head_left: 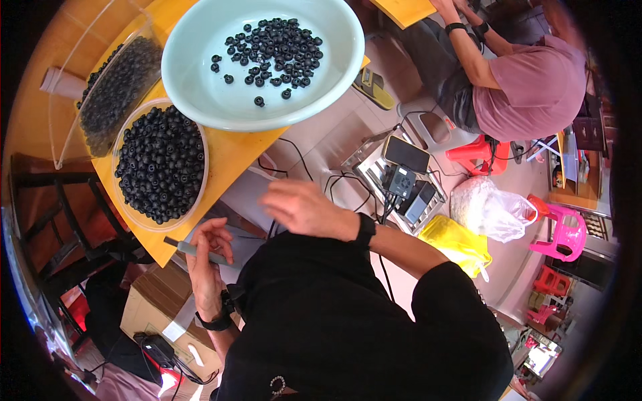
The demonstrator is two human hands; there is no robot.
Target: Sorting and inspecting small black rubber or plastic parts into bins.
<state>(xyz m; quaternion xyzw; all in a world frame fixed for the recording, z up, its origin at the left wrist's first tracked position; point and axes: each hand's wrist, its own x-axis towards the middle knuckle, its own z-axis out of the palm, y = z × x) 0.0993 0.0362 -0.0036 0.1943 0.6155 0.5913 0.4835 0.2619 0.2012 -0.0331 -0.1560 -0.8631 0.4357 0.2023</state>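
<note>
In the head view, my left hand [209, 257] is closed around a slim grey-handled tool [186, 247] with a dark, flat tip. That tip points left, just off the corner of the yellow table. My right hand [299, 206] hovers to the right of it, in front of my body, its fingers smeared by motion. Whether it pinches anything small does not show. Nearest to my left hand stands a round clear tub [204, 175] heaped with small black ring-like parts [160, 164]. Beyond it, a wide pale-blue basin [190, 87] holds a looser scatter of the same black parts [284, 50].
A clear box [67, 130] with more black parts stands on the yellow table [231, 144]. A cardboard box [150, 301] lies below left. To the right are a metal stand [364, 167] bearing devices and cables, a yellow bag [455, 244], and a seated person [528, 87].
</note>
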